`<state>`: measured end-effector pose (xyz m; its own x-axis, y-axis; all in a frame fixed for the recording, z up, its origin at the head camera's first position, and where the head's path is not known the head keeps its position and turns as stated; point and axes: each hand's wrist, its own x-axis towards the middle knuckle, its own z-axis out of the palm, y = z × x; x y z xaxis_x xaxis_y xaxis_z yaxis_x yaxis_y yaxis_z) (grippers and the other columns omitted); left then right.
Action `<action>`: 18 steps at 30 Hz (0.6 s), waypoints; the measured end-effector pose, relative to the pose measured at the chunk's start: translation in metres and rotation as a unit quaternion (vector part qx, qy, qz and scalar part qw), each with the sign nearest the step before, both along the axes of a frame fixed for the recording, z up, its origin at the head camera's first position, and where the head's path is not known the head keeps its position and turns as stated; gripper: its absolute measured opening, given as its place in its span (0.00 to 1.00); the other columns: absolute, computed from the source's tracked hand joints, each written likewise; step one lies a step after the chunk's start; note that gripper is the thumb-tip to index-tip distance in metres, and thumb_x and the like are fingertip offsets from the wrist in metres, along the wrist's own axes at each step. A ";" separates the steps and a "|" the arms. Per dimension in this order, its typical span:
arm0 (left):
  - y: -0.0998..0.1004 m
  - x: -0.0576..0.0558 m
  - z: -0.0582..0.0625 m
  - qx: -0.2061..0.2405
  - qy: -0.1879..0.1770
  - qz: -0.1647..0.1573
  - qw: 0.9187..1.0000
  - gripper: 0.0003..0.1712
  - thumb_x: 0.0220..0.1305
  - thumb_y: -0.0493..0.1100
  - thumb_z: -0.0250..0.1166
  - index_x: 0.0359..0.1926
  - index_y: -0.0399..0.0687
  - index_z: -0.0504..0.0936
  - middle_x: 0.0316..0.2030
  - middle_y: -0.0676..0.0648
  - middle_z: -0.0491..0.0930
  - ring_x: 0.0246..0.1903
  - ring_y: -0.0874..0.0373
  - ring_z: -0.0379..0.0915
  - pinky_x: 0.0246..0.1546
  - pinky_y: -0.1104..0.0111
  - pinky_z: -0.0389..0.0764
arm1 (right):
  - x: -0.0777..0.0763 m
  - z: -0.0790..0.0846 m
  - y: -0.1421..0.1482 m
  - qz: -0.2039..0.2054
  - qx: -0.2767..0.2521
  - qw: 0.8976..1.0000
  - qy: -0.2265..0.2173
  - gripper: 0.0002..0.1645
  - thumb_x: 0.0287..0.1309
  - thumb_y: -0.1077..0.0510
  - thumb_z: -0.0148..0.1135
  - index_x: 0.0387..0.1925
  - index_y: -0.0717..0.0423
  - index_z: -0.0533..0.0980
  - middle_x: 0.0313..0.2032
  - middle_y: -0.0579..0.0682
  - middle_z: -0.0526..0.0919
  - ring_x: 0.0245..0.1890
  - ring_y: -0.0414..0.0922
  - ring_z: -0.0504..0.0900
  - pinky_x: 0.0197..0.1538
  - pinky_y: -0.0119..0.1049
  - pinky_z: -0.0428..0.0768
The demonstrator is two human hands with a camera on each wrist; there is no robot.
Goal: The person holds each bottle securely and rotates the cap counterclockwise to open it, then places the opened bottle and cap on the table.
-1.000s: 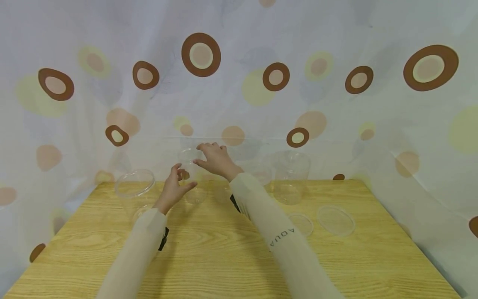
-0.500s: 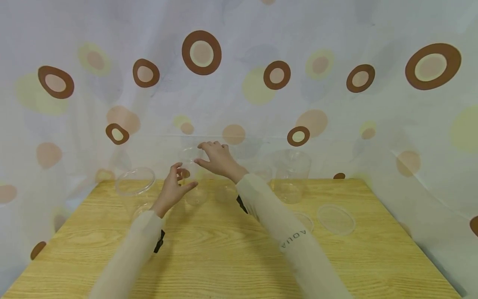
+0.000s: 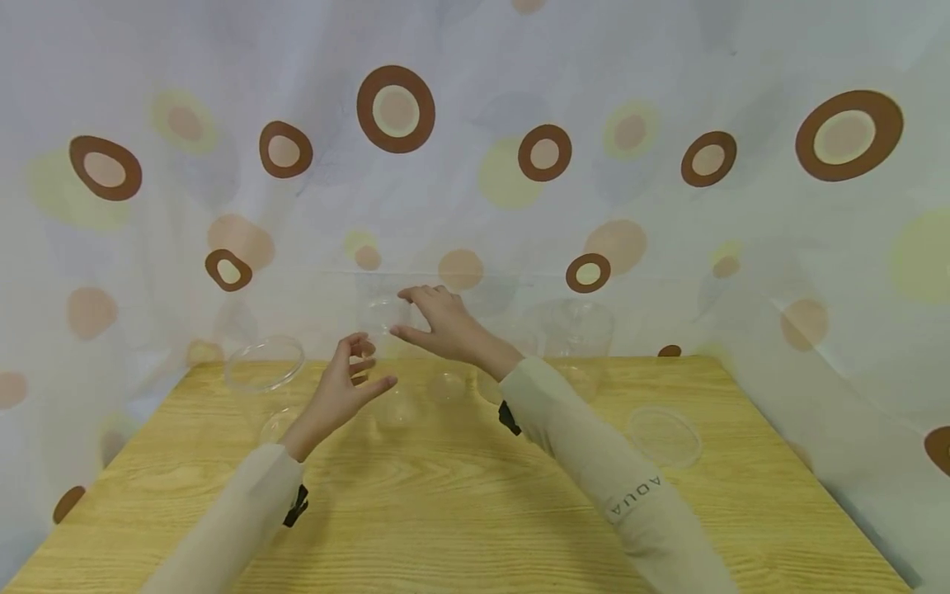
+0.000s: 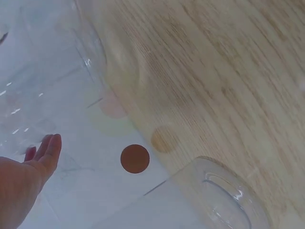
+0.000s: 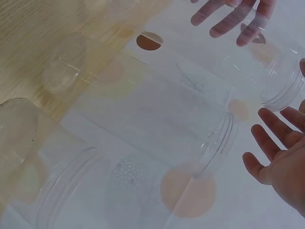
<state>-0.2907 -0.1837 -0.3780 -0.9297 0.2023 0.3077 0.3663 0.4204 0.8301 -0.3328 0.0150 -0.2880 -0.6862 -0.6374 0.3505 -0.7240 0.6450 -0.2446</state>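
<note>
A clear plastic jar (image 3: 386, 355) is between my two hands at the back of the table. My left hand (image 3: 337, 398) holds its side, fingers curled round the far side and thumb on the near side. Up at the rim, my right hand (image 3: 449, 328) grips the top of the jar with thumb and fingers. Whether a lid sits on this jar I cannot tell. In the right wrist view my right hand (image 5: 281, 167) is beside the jar's rim (image 5: 286, 90), and my left hand (image 5: 243, 19) shows through the clear wall.
Another clear jar (image 3: 265, 388) stands at the left. Several more clear jars stand at the back right, one (image 3: 586, 326) near the wall, partly behind my right arm. A flat clear lid (image 3: 664, 437) lies right of that arm. A patterned curtain (image 3: 475, 165) hangs behind the table.
Between my hands, the jar has come slightly toward me and to the right. My right forearm has swung right and now covers a second lid on the table.
</note>
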 end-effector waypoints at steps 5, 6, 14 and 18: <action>0.011 0.014 0.003 0.016 0.008 -0.032 0.999 0.45 0.54 0.47 0.67 0.64 0.45 0.49 0.57 0.39 0.60 0.60 0.38 0.62 0.57 0.47 0.65 | 0.015 0.003 0.015 0.029 -0.023 0.999 -0.028 0.37 0.61 0.42 0.52 0.64 0.58 0.59 0.61 0.53 0.68 0.59 0.50 0.66 0.63 0.53 0.61; 0.013 0.016 0.004 0.017 0.010 -0.037 0.999 0.45 0.54 0.46 0.67 0.64 0.45 0.49 0.57 0.39 0.60 0.59 0.38 0.63 0.57 0.46 0.65 | 0.017 0.004 0.018 0.035 -0.028 0.998 -0.036 0.37 0.61 0.42 0.53 0.65 0.58 0.59 0.61 0.53 0.67 0.60 0.50 0.65 0.64 0.53 0.59; 0.031 0.029 0.005 0.014 0.015 -0.082 0.996 0.43 0.53 0.42 0.68 0.63 0.47 0.51 0.58 0.38 0.61 0.58 0.38 0.65 0.57 0.48 0.67 | 0.031 0.000 0.048 0.069 -0.079 0.988 -0.115 0.40 0.59 0.41 0.55 0.66 0.53 0.56 0.64 0.51 0.62 0.63 0.48 0.62 0.63 0.49 0.63; 0.041 0.036 0.006 0.006 0.010 -0.102 0.995 0.43 0.53 0.44 0.68 0.64 0.49 0.52 0.58 0.39 0.62 0.58 0.41 0.66 0.57 0.49 0.67 | 0.036 -0.004 0.063 0.079 -0.087 0.983 -0.143 0.41 0.57 0.37 0.54 0.66 0.50 0.56 0.65 0.48 0.61 0.65 0.46 0.61 0.64 0.50 0.63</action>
